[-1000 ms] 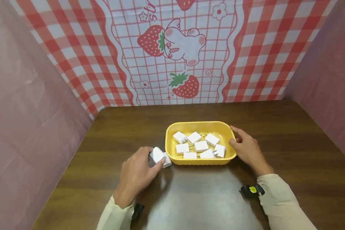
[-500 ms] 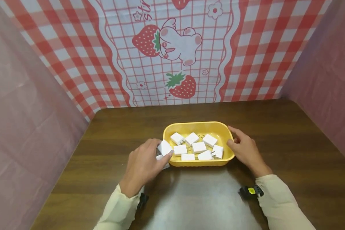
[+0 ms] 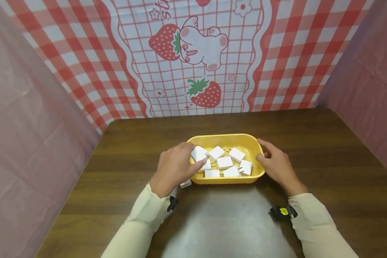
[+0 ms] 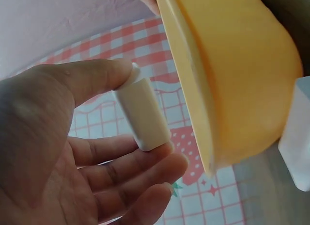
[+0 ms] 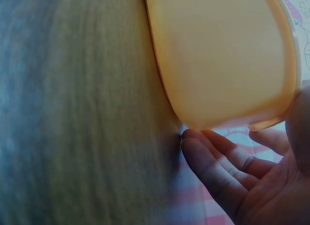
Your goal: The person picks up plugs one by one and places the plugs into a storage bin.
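Observation:
Over the left end of a yellow plastic basket (image 3: 227, 181), my left hand (image 3: 174, 166) pinches a white charger plug (image 4: 143, 116) between thumb and fingers. In the left wrist view this plug is above the rim level, apart from the basket wall. My right hand (image 3: 277, 166) holds the basket's right end, thumb at the rim and fingers along the outside (image 5: 218, 174). Inside the basket lie several white charger plugs (image 3: 224, 162), some with metal prongs showing. My left hand and the held plug partly hide those at the left end.
Another white charger plug (image 3: 185, 184) rests on the brown wooden table (image 3: 122, 172), against the basket's front left corner and partly behind my left hand. A red-checked strawberry cloth (image 3: 116, 71) hangs along the table's back edge. Pink cloth walls (image 3: 35, 118) stand at both sides.
My left hand has carried the plug to the right, from the table beside the basket to over its left end. The right hand keeps its hold on the basket.

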A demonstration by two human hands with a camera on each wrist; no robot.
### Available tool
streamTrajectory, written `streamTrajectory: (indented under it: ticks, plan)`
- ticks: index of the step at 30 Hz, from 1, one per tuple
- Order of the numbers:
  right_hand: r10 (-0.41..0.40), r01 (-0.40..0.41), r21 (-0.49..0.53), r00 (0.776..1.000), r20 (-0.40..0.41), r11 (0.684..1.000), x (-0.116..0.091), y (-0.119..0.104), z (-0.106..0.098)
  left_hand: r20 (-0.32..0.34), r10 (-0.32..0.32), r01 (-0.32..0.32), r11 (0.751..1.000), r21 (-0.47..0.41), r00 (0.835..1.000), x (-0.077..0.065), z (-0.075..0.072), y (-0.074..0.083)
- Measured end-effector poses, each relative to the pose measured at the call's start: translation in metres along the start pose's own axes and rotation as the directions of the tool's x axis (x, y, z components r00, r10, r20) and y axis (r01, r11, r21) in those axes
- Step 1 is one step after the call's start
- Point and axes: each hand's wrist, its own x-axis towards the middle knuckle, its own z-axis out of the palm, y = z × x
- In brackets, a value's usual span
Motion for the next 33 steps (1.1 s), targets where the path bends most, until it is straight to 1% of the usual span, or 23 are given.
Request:
streamTrajectory:
  ticks: [4, 7, 10, 15, 18, 24, 28, 33]
  plan:
    - [0.002, -0.002, -0.001, 1.000, 0.004, 1.000, 0.001, 0.000, 0.000, 0.065, -0.005, 0.003, 1.000, 0.017, 0.998, 0.012, 0.000, 0.004]
    - [-0.003, 0.003, -0.004, 1.000, 0.008, 1.000, 0.002, -0.001, 0.001, 0.088, 0.002, -0.003, 1.000, 0.018, 0.996, 0.019, 0.002, 0.005]
    - [-0.012, 0.012, -0.004, 1.000, 0.006, 1.000, 0.002, -0.001, 0.001, 0.104, 0.023, -0.025, 1.000, 0.013, 0.994, 0.024, 0.004, 0.005]
    - [-0.015, 0.015, -0.003, 1.000, 0.001, 1.000, 0.003, 0.000, 0.002, 0.129, 0.071, -0.077, 0.996, 0.043, 0.989, 0.037, 0.009, 0.008]
    - [-0.013, 0.013, -0.004, 1.000, 0.004, 1.000, 0.002, 0.001, 0.002, 0.147, 0.102, -0.115, 0.990, 0.082, 0.984, 0.046, 0.012, 0.015]
    - [-0.004, 0.004, -0.007, 1.000, 0.007, 1.000, 0.001, 0.003, 0.000, 0.180, 0.169, -0.199, 0.965, 0.170, 0.969, 0.063, 0.014, 0.035]
    - [-0.014, 0.014, -0.014, 1.000, 0.006, 1.000, 0.002, 0.003, 0.001, 0.202, 0.169, -0.207, 0.961, 0.183, 0.965, 0.071, 0.017, 0.044]
    - [-0.036, 0.036, -0.011, 0.999, -0.015, 0.999, 0.002, 0.003, 0.001, 0.233, 0.181, -0.223, 0.960, 0.169, 0.956, 0.082, 0.024, 0.054]
